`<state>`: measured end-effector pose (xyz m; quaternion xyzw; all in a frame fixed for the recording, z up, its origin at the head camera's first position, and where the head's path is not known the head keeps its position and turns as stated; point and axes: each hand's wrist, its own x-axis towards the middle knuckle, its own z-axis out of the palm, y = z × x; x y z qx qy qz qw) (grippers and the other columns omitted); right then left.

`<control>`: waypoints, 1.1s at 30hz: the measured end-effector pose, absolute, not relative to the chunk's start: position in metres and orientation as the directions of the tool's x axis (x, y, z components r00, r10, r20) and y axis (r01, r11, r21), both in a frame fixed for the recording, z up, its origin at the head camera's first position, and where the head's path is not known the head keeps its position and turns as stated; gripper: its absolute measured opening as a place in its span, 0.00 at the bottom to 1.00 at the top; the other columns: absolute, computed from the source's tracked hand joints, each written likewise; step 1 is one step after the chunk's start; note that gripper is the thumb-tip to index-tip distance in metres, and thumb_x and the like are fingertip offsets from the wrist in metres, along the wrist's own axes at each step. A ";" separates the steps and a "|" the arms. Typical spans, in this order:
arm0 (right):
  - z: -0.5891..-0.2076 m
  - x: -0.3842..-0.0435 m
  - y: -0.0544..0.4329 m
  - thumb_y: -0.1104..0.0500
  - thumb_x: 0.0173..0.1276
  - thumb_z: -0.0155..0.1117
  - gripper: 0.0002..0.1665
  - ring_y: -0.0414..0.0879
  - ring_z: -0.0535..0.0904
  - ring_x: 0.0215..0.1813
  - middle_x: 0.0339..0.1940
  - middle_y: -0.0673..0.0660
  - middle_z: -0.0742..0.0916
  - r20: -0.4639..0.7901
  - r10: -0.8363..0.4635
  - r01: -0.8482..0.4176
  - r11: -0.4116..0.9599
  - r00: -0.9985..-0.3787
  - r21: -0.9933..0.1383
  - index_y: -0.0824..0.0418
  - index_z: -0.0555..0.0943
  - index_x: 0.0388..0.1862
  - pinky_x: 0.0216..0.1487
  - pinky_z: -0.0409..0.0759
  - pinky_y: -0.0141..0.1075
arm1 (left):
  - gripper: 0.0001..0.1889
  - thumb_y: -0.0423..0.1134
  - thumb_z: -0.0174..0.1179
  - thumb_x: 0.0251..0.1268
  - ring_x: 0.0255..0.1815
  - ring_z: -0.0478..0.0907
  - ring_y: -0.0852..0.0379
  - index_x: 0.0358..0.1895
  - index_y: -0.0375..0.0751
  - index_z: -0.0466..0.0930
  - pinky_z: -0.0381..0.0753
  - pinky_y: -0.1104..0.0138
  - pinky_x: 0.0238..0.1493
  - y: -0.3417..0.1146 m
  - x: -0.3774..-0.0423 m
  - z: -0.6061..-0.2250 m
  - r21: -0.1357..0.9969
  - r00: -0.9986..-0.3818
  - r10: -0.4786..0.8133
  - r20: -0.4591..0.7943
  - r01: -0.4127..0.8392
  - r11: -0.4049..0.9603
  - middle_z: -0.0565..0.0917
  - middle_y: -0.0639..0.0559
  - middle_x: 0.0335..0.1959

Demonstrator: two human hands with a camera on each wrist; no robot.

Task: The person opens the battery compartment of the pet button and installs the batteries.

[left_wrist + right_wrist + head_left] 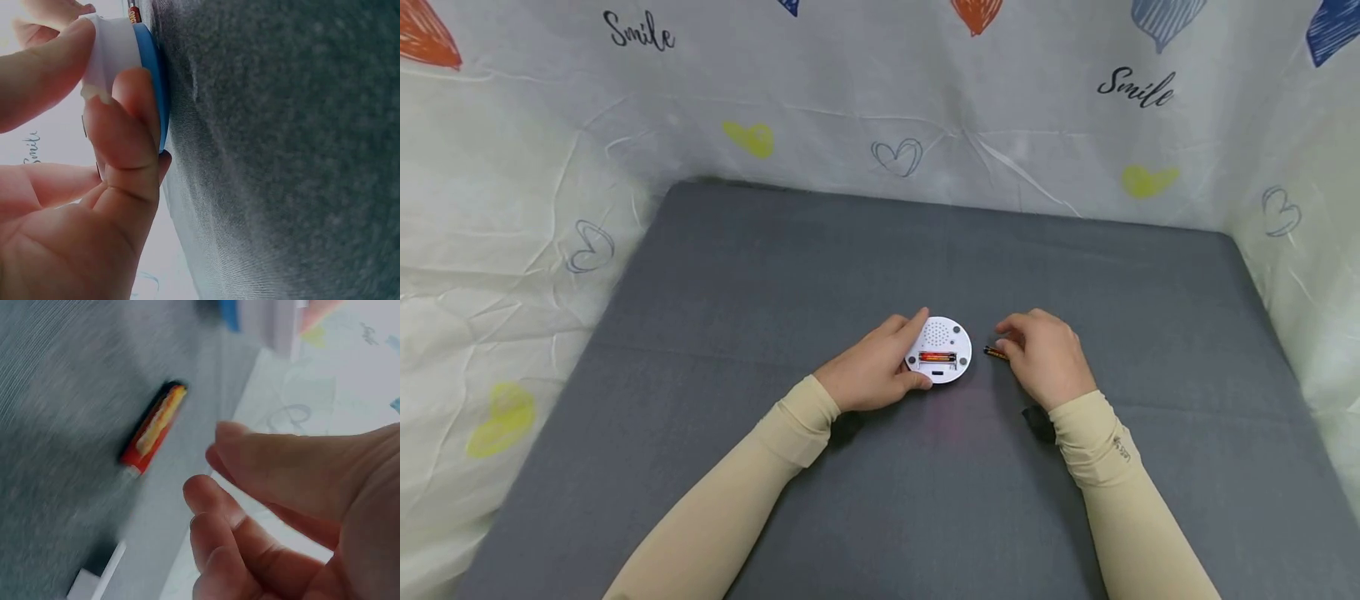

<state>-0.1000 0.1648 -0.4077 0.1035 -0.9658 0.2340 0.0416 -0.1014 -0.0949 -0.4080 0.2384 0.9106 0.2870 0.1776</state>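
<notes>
My left hand (pixel 880 362) grips a round white device (pixel 955 333) by its left side. Speaker holes, small dark feet and an uncovered battery slot face up, with a red and black battery (pixel 937 357) inside the slot. In the left wrist view, the device's lower part (pixel 156 87) is blue and held close to the cloth. A loose battery (pixel 153 428) lies on the cloth, just right of the device. Above and beside it, my right hand (pixel 1048 358) hovers with fingers loosely bent, holding nothing; the right wrist view shows a gap between fingertips and battery.
Grey cloth (pixel 737 275) covers the table. A small white piece (pixel 94 581) lies on it near the right hand, partly cut off in the right wrist view. White printed sheeting (pixel 820 133) hangs around the back and sides. A dark object (pixel 1039 423) sits under the right wrist.
</notes>
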 end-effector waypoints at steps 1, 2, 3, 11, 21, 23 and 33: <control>-0.408 -0.100 0.166 0.64 0.71 0.75 0.07 0.58 0.86 0.43 0.40 0.62 0.91 0.122 -0.193 -0.227 0.872 -0.974 -0.434 0.62 0.93 0.46 0.48 0.82 0.55 | 0.51 0.47 0.70 0.76 0.58 0.77 0.51 0.89 0.38 0.47 0.79 0.60 0.61 -0.094 -0.102 -0.408 0.607 -0.822 0.535 -0.193 0.328 0.724 0.72 0.38 0.76; -0.409 -0.101 0.167 0.63 0.70 0.76 0.07 0.59 0.86 0.43 0.40 0.61 0.91 0.111 -0.204 -0.232 0.873 -0.973 -0.428 0.62 0.93 0.45 0.49 0.82 0.55 | 0.51 0.47 0.70 0.76 0.57 0.78 0.52 0.89 0.38 0.47 0.79 0.60 0.61 -0.094 -0.102 -0.408 0.607 -0.822 0.533 -0.198 0.324 0.726 0.72 0.38 0.76; -0.410 -0.101 0.168 0.63 0.69 0.77 0.06 0.59 0.86 0.44 0.39 0.61 0.91 0.103 -0.214 -0.238 0.873 -0.971 -0.425 0.62 0.93 0.43 0.49 0.82 0.55 | 0.51 0.47 0.70 0.76 0.56 0.78 0.52 0.89 0.38 0.47 0.79 0.61 0.60 -0.093 -0.102 -0.408 0.607 -0.823 0.532 -0.201 0.321 0.727 0.72 0.38 0.76; -0.421 -0.103 0.161 0.64 0.66 0.79 0.04 0.61 0.86 0.46 0.37 0.60 0.91 0.083 -0.224 -0.238 0.885 -0.971 -0.401 0.61 0.93 0.40 0.50 0.83 0.56 | 0.51 0.48 0.70 0.76 0.57 0.77 0.52 0.90 0.39 0.47 0.78 0.61 0.61 -0.094 -0.102 -0.410 0.606 -0.824 0.528 -0.205 0.317 0.730 0.71 0.39 0.76; -0.418 -0.102 0.159 0.65 0.69 0.77 0.02 0.61 0.85 0.44 0.37 0.61 0.90 0.200 -0.260 -0.320 0.866 -0.945 -0.385 0.62 0.91 0.40 0.48 0.83 0.54 | 0.51 0.49 0.70 0.75 0.55 0.78 0.54 0.90 0.40 0.47 0.79 0.62 0.58 -0.093 -0.102 -0.409 0.606 -0.826 0.522 -0.212 0.308 0.734 0.71 0.40 0.76; -0.413 -0.099 0.157 0.65 0.70 0.77 0.03 0.59 0.84 0.43 0.37 0.60 0.90 0.249 -0.271 -0.352 0.850 -0.930 -0.391 0.62 0.91 0.41 0.46 0.82 0.52 | 0.51 0.49 0.70 0.75 0.57 0.77 0.53 0.90 0.40 0.47 0.79 0.61 0.59 -0.092 -0.102 -0.409 0.603 -0.826 0.522 -0.212 0.310 0.735 0.71 0.40 0.76; -0.411 -0.083 0.123 0.62 0.72 0.76 0.04 0.48 0.80 0.43 0.40 0.51 0.90 0.381 -0.469 -0.603 0.658 -0.797 -0.450 0.56 0.91 0.44 0.45 0.81 0.42 | 0.51 0.49 0.70 0.76 0.55 0.79 0.51 0.89 0.36 0.47 0.82 0.60 0.57 -0.095 -0.102 -0.408 0.624 -0.816 0.552 -0.172 0.343 0.702 0.73 0.37 0.74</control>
